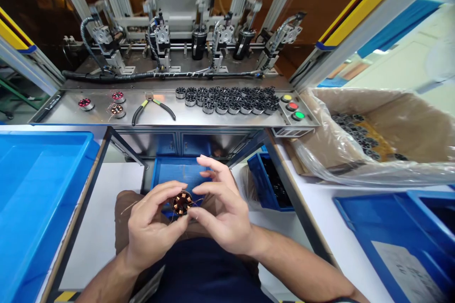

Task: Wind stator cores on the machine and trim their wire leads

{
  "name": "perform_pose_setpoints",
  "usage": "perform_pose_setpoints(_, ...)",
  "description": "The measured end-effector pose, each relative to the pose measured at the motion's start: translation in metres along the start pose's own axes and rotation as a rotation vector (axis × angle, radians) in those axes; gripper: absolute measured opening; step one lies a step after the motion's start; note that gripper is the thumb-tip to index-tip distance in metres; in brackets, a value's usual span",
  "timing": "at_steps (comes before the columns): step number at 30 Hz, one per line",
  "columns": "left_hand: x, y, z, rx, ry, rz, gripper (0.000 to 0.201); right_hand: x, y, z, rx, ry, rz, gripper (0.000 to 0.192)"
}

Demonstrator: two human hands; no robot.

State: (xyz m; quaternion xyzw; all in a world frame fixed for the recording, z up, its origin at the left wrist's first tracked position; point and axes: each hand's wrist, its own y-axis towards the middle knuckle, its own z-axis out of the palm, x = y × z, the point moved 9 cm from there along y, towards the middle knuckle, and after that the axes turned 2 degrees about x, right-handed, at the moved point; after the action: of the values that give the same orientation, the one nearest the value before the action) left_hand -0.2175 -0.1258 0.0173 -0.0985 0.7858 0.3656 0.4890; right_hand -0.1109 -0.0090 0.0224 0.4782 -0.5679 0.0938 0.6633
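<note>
My left hand [154, 215] holds a small round motor stator [182, 203] wound with copper wire between thumb and fingers, in front of my lap. Thin loose copper wire ends stick out from it to both sides. Close by on its right is my right hand [223, 208], fingers spread and thumb tip at the stator's lower right edge. Some wire ends show between that thumb and forefinger; I cannot tell whether they are touched. Beyond the hands, cutting pliers [152, 106] with green and black handles lie spread on the metal ledge [149, 122].
Several black stators [227, 99] stand in rows on the ledge, beside yellow, red and green buttons [297, 115]. Wound stators [117, 111] sit at left. Machine clamps [161, 38] rise behind. A blue tray [85, 139] is left; a plastic-lined carton [398, 97] and blue bins [359, 208] are right.
</note>
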Motion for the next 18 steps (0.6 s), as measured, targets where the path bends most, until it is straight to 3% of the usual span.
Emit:
perform_pose_setpoints(2,0.0,0.0,0.0,-0.003,-0.002,-0.011,0.059,-0.005,0.003,-0.004,-0.05,0.011,0.078,0.008)
perform_pose_setpoints(5,0.001,0.001,0.002,-0.005,-0.045,-0.038,0.058,-0.025,0.001,-0.005,-0.124,0.097,0.289,0.012)
perform_pose_setpoints(8,0.004,0.003,0.001,-0.018,-0.101,-0.088,0.054,-0.038,-0.005,0.0,-0.113,0.213,0.414,0.014)
perform_pose_setpoints(10,0.007,0.005,-0.001,-0.043,-0.133,-0.146,0.05,-0.04,-0.007,0.002,-0.107,0.315,0.419,0.01)
perform_pose_setpoints(13,0.012,0.008,-0.005,-0.086,-0.177,-0.224,0.043,-0.038,-0.007,0.006,-0.058,0.425,0.374,0.025)
perform_pose_setpoints(16,0.012,0.011,-0.006,-0.096,-0.201,-0.251,0.042,-0.033,-0.006,0.011,0.016,0.423,0.348,0.009)
perform_pose_setpoints(18,0.011,0.011,-0.006,-0.086,-0.206,-0.256,0.043,-0.028,-0.005,0.008,0.01,0.381,0.322,0.009)
